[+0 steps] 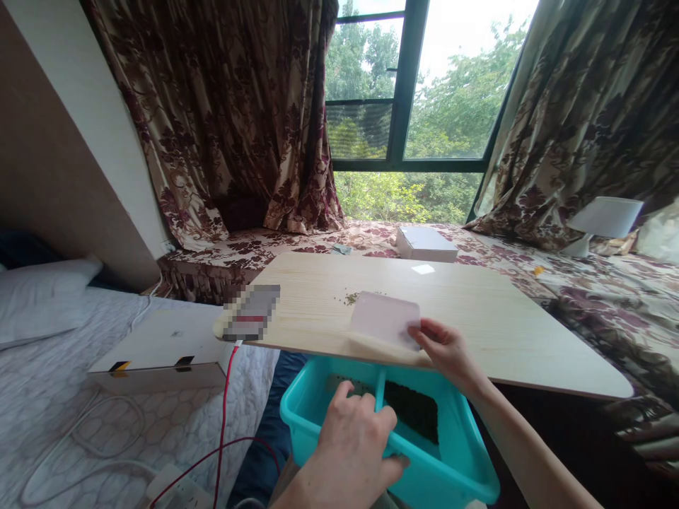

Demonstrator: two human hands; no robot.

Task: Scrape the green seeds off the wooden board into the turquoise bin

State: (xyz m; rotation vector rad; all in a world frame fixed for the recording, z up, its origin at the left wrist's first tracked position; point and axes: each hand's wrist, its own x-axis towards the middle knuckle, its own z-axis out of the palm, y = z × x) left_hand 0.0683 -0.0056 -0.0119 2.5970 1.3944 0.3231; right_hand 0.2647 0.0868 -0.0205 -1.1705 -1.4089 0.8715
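My left hand (pixel 354 433) is closed over the near rim of a turquoise plastic basket (pixel 456 459), held just below the front edge of a light wooden table (pixel 477 311). Dark small grains lie in the basket's bottom (pixel 411 410). My right hand (pixel 444 348) pinches the corner of a pale pink flat scraper card (pixel 385 319) that rests on the table edge above the basket. A small scatter of dark grains (pixel 351 298) lies on the table just beyond the card.
A blurred-out device (pixel 252 312) sits at the table's left edge with a red cable (pixel 223 417) hanging down. A white box (pixel 426 242) and lamp (pixel 605 219) stand on the window bench. A flat cardboard box (pixel 159 346) lies on the bed.
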